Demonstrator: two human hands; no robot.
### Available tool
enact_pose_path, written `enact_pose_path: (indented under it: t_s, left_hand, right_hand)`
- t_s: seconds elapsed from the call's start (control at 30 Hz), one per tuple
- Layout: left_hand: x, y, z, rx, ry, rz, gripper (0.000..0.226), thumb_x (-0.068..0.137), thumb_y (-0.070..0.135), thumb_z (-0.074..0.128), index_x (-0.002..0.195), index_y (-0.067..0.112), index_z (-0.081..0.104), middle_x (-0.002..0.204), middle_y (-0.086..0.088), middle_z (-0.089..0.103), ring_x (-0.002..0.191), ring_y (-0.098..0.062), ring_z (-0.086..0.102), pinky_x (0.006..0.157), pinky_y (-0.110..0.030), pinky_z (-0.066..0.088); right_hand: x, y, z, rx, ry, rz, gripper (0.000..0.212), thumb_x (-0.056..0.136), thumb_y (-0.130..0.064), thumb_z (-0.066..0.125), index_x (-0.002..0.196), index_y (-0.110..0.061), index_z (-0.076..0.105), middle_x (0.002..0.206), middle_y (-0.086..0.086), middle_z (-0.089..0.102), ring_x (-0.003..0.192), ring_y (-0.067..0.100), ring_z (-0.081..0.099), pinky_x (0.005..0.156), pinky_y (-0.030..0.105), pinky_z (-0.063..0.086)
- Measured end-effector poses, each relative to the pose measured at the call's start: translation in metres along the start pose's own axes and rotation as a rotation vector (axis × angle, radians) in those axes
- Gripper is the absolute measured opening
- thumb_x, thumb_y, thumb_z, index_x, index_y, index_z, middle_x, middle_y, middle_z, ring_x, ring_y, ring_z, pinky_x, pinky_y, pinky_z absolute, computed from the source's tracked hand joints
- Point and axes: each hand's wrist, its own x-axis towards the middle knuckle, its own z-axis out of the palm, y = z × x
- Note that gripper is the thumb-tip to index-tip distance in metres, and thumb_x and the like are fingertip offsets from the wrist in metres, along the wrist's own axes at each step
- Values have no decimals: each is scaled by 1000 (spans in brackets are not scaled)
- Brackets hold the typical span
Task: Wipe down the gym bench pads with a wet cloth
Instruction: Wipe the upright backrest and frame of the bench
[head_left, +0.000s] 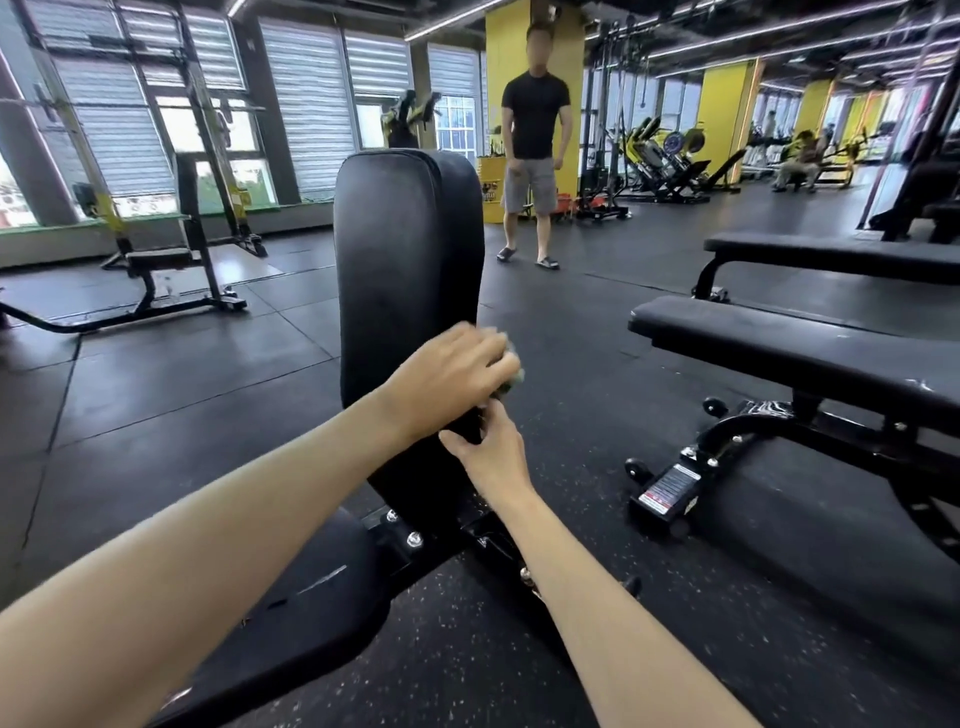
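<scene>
Left hand (447, 374) on back pad (410, 249) — cloth (515, 372) under fingers (491, 347), right hand (491, 452) below

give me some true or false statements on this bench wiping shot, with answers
1. The back pad is raised nearly upright. True.
2. The right hand holds the cloth. False: the left hand grips it against the pad's right edge.
3. The right hand pinches the pad's edge below the left hand. True.
4. The bystander wears a white shirt. False: the shirt is black.
</scene>
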Motion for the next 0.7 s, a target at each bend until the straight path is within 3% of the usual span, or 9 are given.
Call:
enact_pose_path:
  t_s: [0.1, 0.27, 0.4, 0.53, 0.6, 0.7]
  left_hand:
    - [35, -17, -17, 110, 162, -12, 21, 97, 2, 40, 87, 6, 58, 93, -14, 62, 94, -31, 59, 81, -39, 47]
    - [36, -34, 0, 311, 26, -96, 15, 91, 0, 49, 80, 7, 57, 88, -15, 64, 97, -32, 61, 95, -43, 43]
    - [8, -12, 24, 239, -122, -40, 9, 93, 6, 45, 86, 9, 51, 81, -12, 58, 88, -31, 59, 88, -42, 46]
    - [-6, 9, 24, 136, -250, 4, 11, 94, 11, 47, 84, 10, 51, 71, -7, 54, 70, -26, 56, 72, -38, 49]
    - [-12, 9, 22, 71, -262, 32, 10, 93, 11, 49, 83, 10, 52, 72, -7, 55, 68, -27, 57, 71, -39, 50]
    - [-11, 3, 7, -67, -193, 102, 31, 96, 9, 27, 86, 7, 57, 81, -9, 59, 70, -28, 58, 73, -39, 50]
  right_hand:
    - [-1, 1, -2, 16, -19, 4, 70, 86, -18, 70, 147, -16, 34, 143, 0, 47, 133, 15, 42, 107, 24, 34]
    - [4, 4, 5, -4, -12, -10, 73, 83, -19, 74, 145, -18, 35, 141, 0, 50, 133, 16, 43, 111, 34, 36]
    - [6, 12, 11, -22, 11, 22, 68, 83, -25, 74, 142, -19, 40, 138, 0, 52, 132, 17, 44, 108, 33, 38]
    - [5, 15, 10, -32, 40, 44, 47, 85, -24, 73, 126, -15, 52, 123, 3, 61, 118, 18, 54, 88, 24, 43]
    - [6, 15, 10, -29, 49, 51, 43, 84, -24, 73, 122, -12, 54, 117, 6, 64, 113, 21, 58, 83, 25, 46]
    - [6, 14, 12, -21, 53, 74, 44, 83, -27, 74, 121, -12, 55, 118, 6, 62, 115, 23, 57, 87, 30, 48]
